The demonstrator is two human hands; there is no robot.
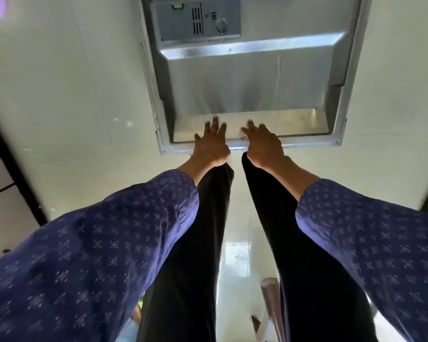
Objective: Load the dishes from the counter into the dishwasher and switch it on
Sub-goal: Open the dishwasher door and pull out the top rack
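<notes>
Straight below the camera, the dishwasher door [252, 77] lies open and flat over the pale floor [59, 95], its steel inner face turned up. Both hands rest on the near edge of that door, side by side and just apart. On the left, the left hand [211, 144] lies palm down with its fingers [215, 124] spread across the shiny ledge along the edge, and its thumb seems to hang over the front lip. Beside it, the right hand [263, 146] also sits palm down, fingers reaching onto the same ledge, and the heel of the hand is off the edge. Neither hand is closed around anything; whether they grip the lip from below cannot be told. Farther along the door, near the top of the view, sits the grey detergent compartment [195, 19] with its round cap [221, 26] to the right. Blue patterned sleeves [104, 238] cover both forearms, and dark trousers [190, 255] show between them. No dishes or racks are in view.
</notes>
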